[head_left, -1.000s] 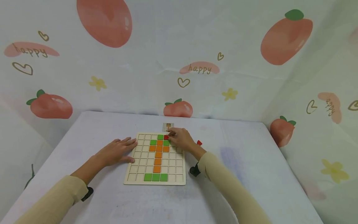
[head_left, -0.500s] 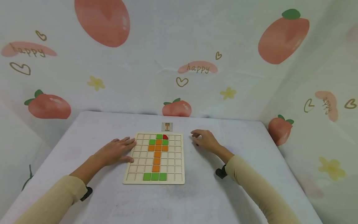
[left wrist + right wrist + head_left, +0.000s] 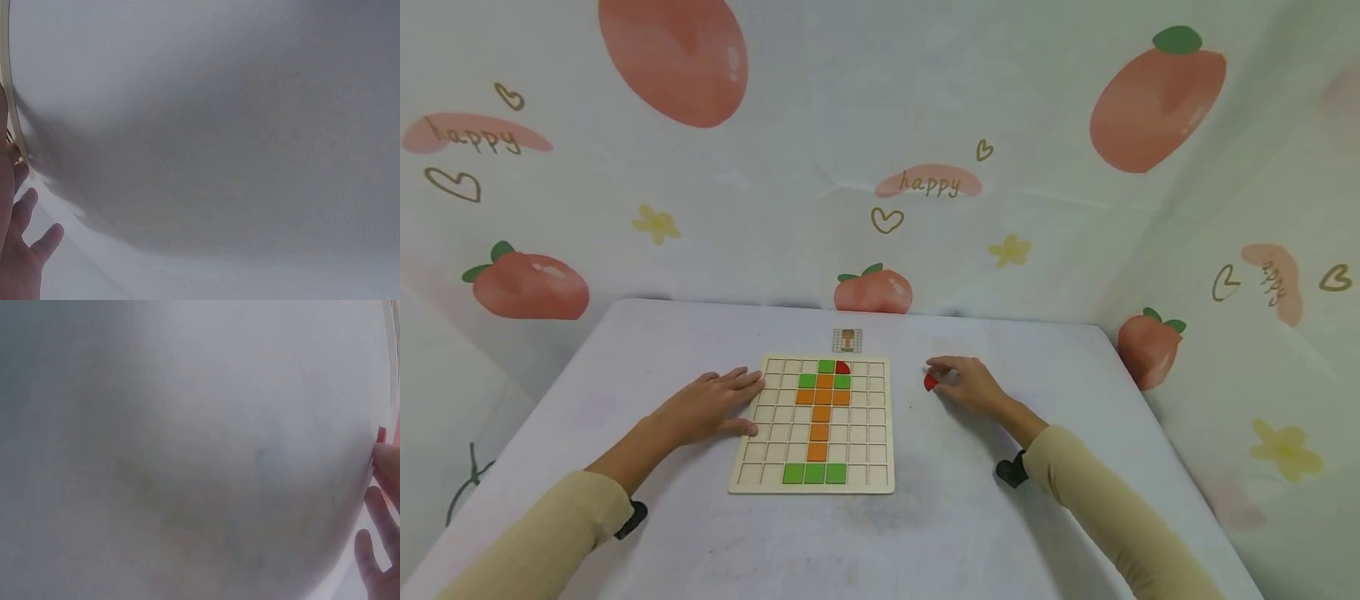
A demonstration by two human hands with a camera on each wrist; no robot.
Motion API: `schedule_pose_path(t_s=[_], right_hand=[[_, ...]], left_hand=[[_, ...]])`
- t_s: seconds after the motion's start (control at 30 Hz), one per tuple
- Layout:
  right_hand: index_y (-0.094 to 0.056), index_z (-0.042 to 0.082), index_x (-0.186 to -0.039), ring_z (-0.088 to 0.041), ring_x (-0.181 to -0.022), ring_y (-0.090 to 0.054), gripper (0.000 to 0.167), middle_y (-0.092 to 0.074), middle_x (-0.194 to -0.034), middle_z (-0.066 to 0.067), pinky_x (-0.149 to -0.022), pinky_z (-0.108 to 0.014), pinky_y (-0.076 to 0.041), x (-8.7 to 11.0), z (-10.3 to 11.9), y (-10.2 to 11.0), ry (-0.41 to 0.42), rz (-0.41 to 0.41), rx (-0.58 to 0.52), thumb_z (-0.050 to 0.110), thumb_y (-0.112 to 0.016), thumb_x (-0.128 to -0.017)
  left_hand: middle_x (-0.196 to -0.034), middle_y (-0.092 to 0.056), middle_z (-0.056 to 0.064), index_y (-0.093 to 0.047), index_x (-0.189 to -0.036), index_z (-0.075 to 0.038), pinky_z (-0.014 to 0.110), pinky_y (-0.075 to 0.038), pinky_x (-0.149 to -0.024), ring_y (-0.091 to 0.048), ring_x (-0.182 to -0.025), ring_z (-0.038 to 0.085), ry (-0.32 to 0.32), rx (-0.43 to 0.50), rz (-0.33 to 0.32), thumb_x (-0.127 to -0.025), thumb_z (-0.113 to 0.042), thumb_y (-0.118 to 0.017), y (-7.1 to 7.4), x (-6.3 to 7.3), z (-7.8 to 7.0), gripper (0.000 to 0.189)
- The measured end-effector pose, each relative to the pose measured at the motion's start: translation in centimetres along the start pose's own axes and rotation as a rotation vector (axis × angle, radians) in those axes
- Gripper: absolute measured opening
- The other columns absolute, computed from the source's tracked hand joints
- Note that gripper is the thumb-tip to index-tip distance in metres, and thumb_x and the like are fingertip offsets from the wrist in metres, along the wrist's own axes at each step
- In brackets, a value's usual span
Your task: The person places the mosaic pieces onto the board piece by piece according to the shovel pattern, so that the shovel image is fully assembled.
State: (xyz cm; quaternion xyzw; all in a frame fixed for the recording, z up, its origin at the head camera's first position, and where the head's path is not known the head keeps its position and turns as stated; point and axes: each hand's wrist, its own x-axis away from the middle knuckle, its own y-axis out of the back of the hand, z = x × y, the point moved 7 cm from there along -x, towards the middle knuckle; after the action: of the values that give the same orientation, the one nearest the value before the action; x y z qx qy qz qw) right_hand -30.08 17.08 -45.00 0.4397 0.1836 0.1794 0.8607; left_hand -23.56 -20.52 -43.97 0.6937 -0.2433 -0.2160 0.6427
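A square wooden grid board lies in mid-table in the head view. Orange squares run down it as a column with a short crossbar, green squares line the bottom row and flank the top, and one red rounded piece sits in the top row. My left hand rests spread at the board's left edge, fingertips touching the rim. Right of the board, my right hand pinches another red rounded piece between thumb and fingers; its edge also shows in the right wrist view.
Just behind the board lies a small printed card with a grid picture. The white-covered table meets a fruit-printed cloth at the back. A dark cord hangs off the left side.
My right hand has left the board's top row, where a red piece now lies, moved right, and taken hold of the other red piece. The left hand stays in place.
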Motion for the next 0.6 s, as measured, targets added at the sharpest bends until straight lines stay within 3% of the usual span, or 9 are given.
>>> schedule_pose_path(t_s=[0.33, 0.6], right_hand=[[-0.068, -0.002, -0.12, -0.024, -0.097, -0.066, 0.037, -0.074, -0.107, -0.009, -0.089, -0.043, -0.054, -0.5, 0.56, -0.42, -0.017, -0.042, -0.011, 0.002, -0.078, -0.084], [-0.069, -0.001, -0.119, -0.024, -0.094, -0.065, 0.035, -0.074, -0.106, -0.01, -0.086, -0.042, -0.054, -1.0, 0.93, -0.85, -0.015, -0.062, -0.024, 0.004, -0.078, -0.085]], left_hand=[[-0.147, -0.05, 0.019, -0.051, -0.143, 0.001, 0.059, -0.042, -0.1, -0.046, -0.134, 0.042, -0.025, -0.006, -0.019, -0.089, -0.057, -0.064, -0.21, 0.02, 0.09, 0.08], [-0.148, -0.049, 0.018, -0.05, -0.144, 0.0, 0.06, -0.041, -0.101, -0.045, -0.135, 0.041, -0.017, -0.012, -0.01, -0.088, -0.054, -0.066, -0.29, 0.04, 0.28, 0.079]])
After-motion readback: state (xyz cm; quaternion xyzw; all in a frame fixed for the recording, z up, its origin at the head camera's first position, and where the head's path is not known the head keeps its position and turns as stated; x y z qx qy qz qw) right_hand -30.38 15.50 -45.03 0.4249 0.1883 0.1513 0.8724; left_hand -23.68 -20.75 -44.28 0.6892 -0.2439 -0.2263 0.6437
